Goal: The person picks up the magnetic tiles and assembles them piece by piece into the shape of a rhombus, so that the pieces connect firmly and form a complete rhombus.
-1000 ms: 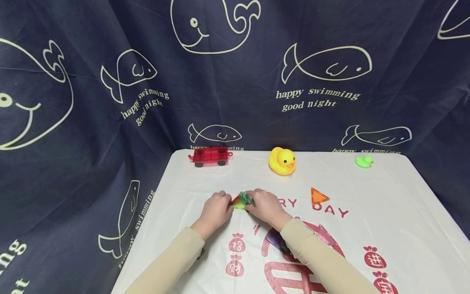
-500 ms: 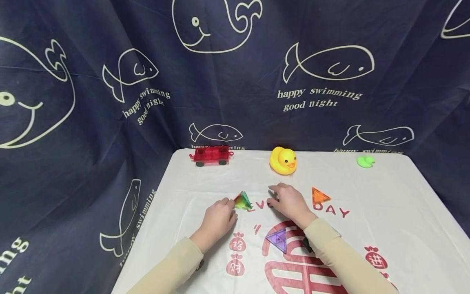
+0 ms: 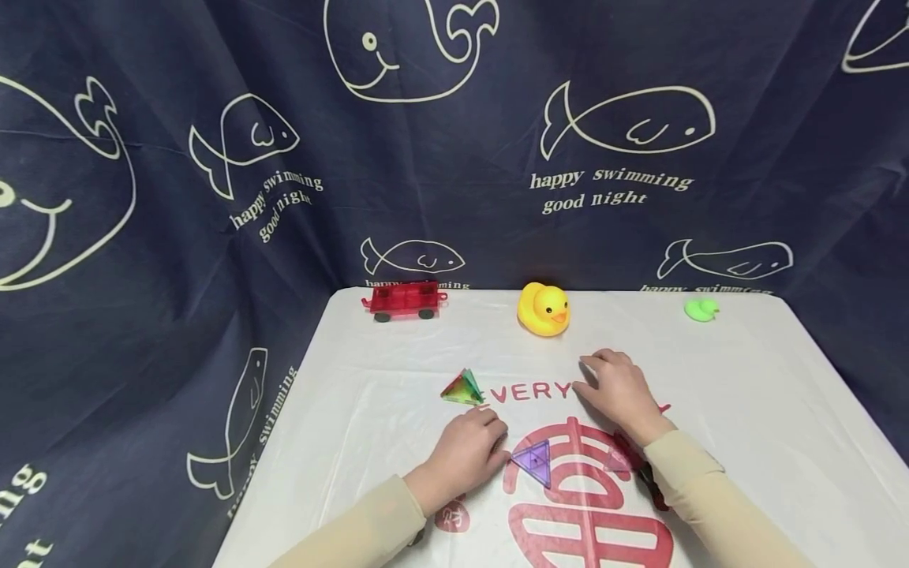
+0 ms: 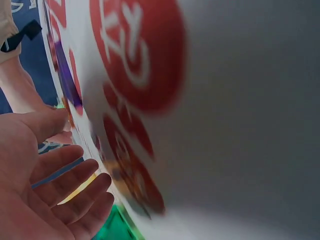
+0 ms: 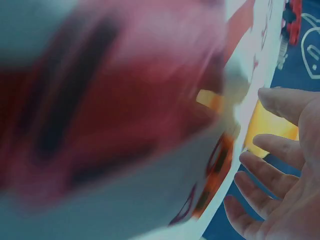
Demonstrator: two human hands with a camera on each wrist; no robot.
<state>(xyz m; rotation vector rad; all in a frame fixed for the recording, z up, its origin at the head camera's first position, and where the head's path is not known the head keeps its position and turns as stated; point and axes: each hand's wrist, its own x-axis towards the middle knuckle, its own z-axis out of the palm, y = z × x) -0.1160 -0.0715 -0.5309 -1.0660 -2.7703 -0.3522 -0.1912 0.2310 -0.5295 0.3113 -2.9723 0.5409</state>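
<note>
My left hand (image 3: 465, 451) is over the table with relaxed fingers and holds nothing. Just to its right lies a purple triangular tile (image 3: 534, 462), flat on the cloth. Beyond the fingertips stands a small pyramid of see-through red, green and yellow triangular tiles (image 3: 463, 387). My right hand (image 3: 623, 393) hovers farther right, its fingers spread and loosely bent, nothing in them. It covers an orange triangular tile in the head view; the right wrist view shows that orange tile (image 5: 215, 172) near the fingertips. A pink triangular tile (image 3: 621, 456) lies beside the right wrist, partly hidden.
Along the back edge of the white printed tablecloth (image 3: 767, 379) stand a red toy wagon (image 3: 405, 298), a yellow rubber duck (image 3: 544, 309) and a small green duck (image 3: 701, 309). A dark blue curtain (image 3: 454, 181) with fish drawings hangs behind and at both sides.
Both hands have let go of the tile pyramid, which stands by itself. My right hand has moved right, over the orange tile. My left hand has drawn back toward the purple tile.
</note>
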